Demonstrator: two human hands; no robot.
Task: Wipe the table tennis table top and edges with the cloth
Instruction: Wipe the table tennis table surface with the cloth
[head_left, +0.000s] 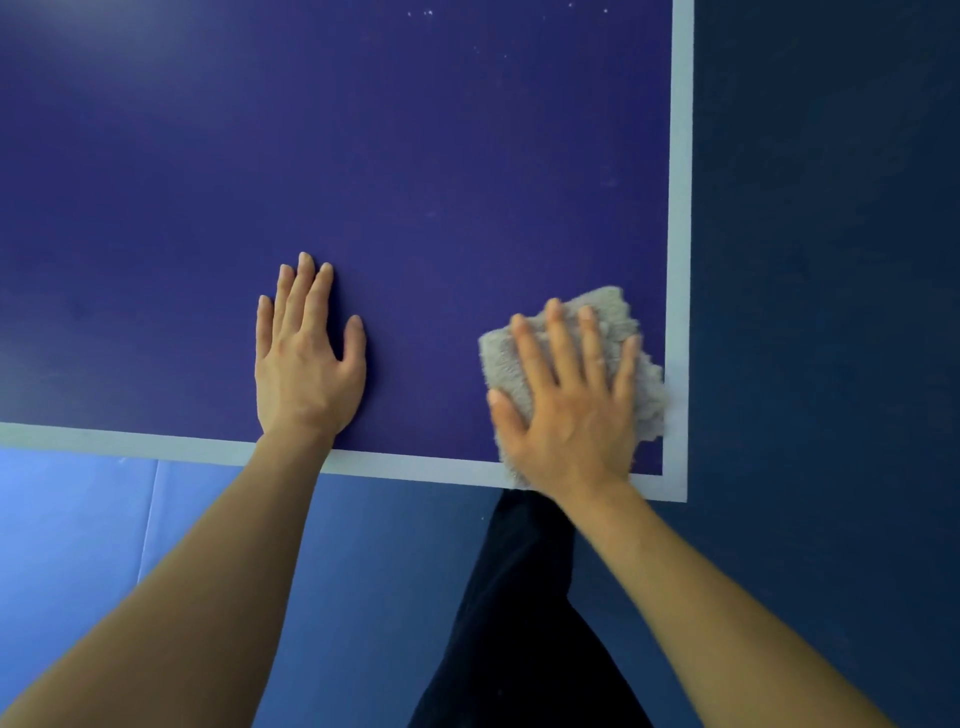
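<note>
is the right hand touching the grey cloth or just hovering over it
Touching. The head view shows the right hand lying flat, fingers spread, directly on the fluffy grey cloth, with no gap visible, near the corner of the dark blue table top.

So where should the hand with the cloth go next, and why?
Probably push it forward along the white side line. The right hand presses the cloth flat at the near right corner, its edge touching that line, while pale specks dot the table top farther ahead; the left hand rests flat on it.
</note>
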